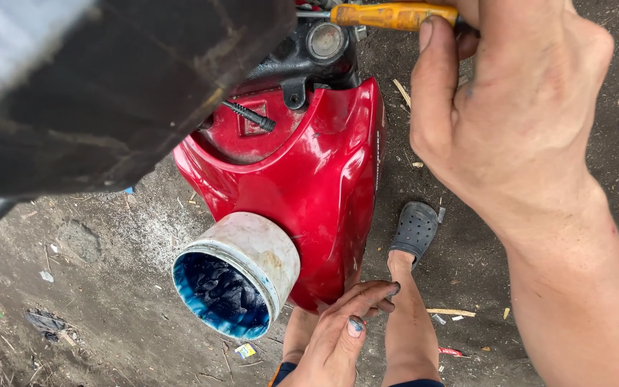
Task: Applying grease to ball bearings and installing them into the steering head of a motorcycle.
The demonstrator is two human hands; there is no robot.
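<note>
My right hand (pixel 517 122) is at the top right, shut on the orange handle of a screwdriver (pixel 388 14) whose metal shaft points left above the round cap (pixel 325 41) of a red motorcycle tank (pixel 317 172). My left hand (pixel 338 333) is at the bottom, its fingers wrapped on the tank's lower edge. A white cylindrical container (pixel 263 247) with a blue inside and dark contents lies tilted against the tank's lower left side. A black bolt (pixel 251 115) sticks out of the tank's recessed top.
A black, worn seat or panel (pixel 109 79) fills the upper left, close to the camera. My bare legs (pixel 406 322) and a grey clog (pixel 415 229) stand on dirt ground (pixel 109 287) scattered with litter and wood chips.
</note>
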